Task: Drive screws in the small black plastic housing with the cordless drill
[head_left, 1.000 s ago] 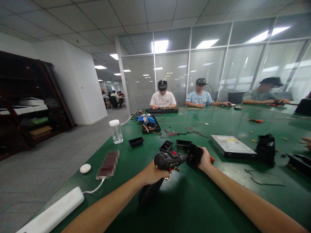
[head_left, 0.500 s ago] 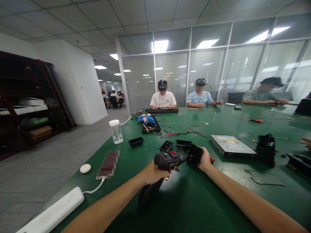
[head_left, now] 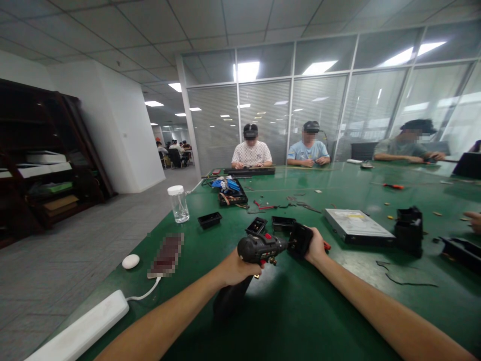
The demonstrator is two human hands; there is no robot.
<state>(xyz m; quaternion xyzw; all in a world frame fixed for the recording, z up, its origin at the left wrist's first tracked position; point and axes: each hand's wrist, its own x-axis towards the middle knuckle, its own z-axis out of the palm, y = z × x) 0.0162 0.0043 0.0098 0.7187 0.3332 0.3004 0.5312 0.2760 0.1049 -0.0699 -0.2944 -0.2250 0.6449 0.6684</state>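
Observation:
My left hand (head_left: 236, 271) is wrapped round the grip of a black cordless drill (head_left: 259, 247) with a red switch on top. Its bit end points right, against a small black plastic box (head_left: 300, 240). That box is tilted up in my right hand (head_left: 316, 245), whose fingers are mostly hidden behind it. Whether the bit sits in a screw, I cannot tell. A red-orange tool handle (head_left: 326, 246) shows just past my right hand. Beyond the drill lie similar black boxes: one with small brass-coloured bits inside (head_left: 256, 225), one beside it (head_left: 282, 223), and another further left (head_left: 209, 220).
A silver disc drive (head_left: 358, 226) and a black plastic part (head_left: 409, 231) sit to the right. At left are a clear jar (head_left: 178, 204), a phone (head_left: 166, 255) on a white cable and a white power strip (head_left: 80, 328). Several people sit across the green table (head_left: 285, 321).
My view has shifted very slightly. The drill and the black box stay together in my hands. Across the table, the person in light blue has brought a raised hand in towards the other.

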